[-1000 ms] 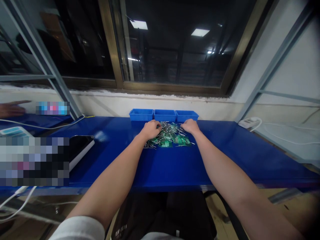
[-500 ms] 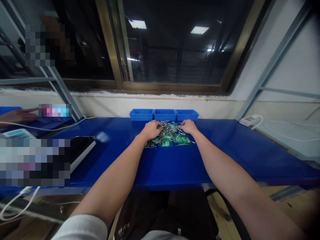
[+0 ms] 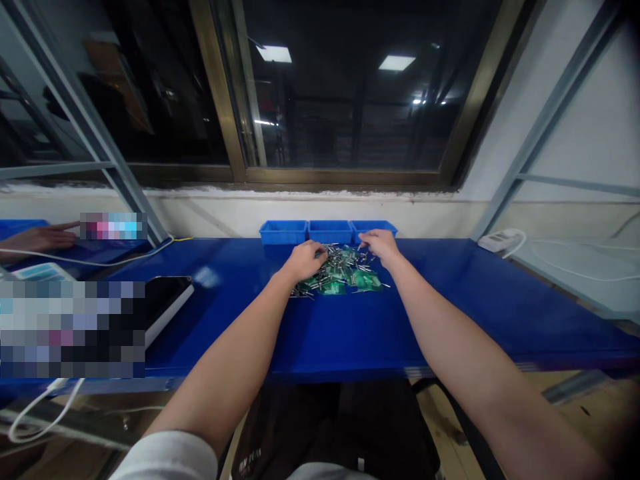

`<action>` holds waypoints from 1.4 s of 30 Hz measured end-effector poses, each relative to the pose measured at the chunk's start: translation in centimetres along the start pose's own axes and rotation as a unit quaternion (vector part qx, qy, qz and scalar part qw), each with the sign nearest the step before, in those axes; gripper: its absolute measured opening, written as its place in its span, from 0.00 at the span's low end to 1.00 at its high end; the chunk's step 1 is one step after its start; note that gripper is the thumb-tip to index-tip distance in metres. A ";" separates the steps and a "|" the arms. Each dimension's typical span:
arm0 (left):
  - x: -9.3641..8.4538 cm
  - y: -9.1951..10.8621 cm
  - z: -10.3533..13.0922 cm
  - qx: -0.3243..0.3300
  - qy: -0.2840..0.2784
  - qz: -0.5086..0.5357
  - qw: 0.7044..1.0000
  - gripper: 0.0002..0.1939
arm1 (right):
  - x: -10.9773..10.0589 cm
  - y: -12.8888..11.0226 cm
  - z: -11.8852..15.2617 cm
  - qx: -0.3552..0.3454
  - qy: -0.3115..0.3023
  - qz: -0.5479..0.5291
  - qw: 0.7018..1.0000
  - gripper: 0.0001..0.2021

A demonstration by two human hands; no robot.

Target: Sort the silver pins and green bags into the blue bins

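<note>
A pile of small metal pins (image 3: 336, 268) mixed with green packets (image 3: 367, 280) lies on the blue table (image 3: 340, 333). My left hand (image 3: 306, 260) rests at the pile's left side, fingers curled over the pins; what they hold, if anything, is too small to tell. Above the pile's right back edge is my right hand (image 3: 381, 245), its fingers pinched together on something I cannot make out. Three blue bins stand in a row behind the pile: left (image 3: 284, 233), middle (image 3: 329, 232) and right (image 3: 357, 230), the last partly hidden by my right hand.
A dark device with a white edge (image 3: 170, 307) lies on the left of the table. Another person's hand (image 3: 47, 239) is at the far left, by a blurred screen. A white power strip (image 3: 499, 240) with a cable sits at the back right. Metal posts rise on both sides.
My right hand has lifted slightly up and back from the pile, towards the right bin. My left hand has stayed at the pile's left side.
</note>
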State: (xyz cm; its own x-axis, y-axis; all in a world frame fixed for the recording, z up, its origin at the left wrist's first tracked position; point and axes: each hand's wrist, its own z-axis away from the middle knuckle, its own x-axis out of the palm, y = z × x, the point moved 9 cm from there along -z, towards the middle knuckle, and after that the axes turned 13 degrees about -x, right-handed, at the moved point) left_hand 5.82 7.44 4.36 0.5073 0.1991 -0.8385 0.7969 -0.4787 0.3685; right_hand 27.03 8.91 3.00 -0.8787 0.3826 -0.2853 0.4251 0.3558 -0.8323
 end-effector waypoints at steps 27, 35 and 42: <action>-0.7 3.4 1.2 0.066 -0.023 0.023 0.997 0.15 | 5.7 -7.0 3.3 -0.131 -0.203 -0.126 0.962 0.11; -2.2 1.6 0.6 0.013 0.043 0.079 0.996 0.19 | 4.6 -5.1 2.1 -0.117 -0.145 -0.097 0.978 0.14; -3.2 -2.9 -0.5 -0.162 0.091 0.007 0.983 0.11 | 3.1 -1.9 1.0 -0.062 -0.097 -0.091 0.989 0.14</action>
State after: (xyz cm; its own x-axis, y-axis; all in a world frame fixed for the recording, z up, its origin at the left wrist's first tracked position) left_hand 2.06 8.59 6.18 0.5449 0.3582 -0.7581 0.8376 -0.1906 0.5120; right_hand 23.28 8.60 3.25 -0.9633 0.1365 -0.2312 0.2684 0.5100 -0.8172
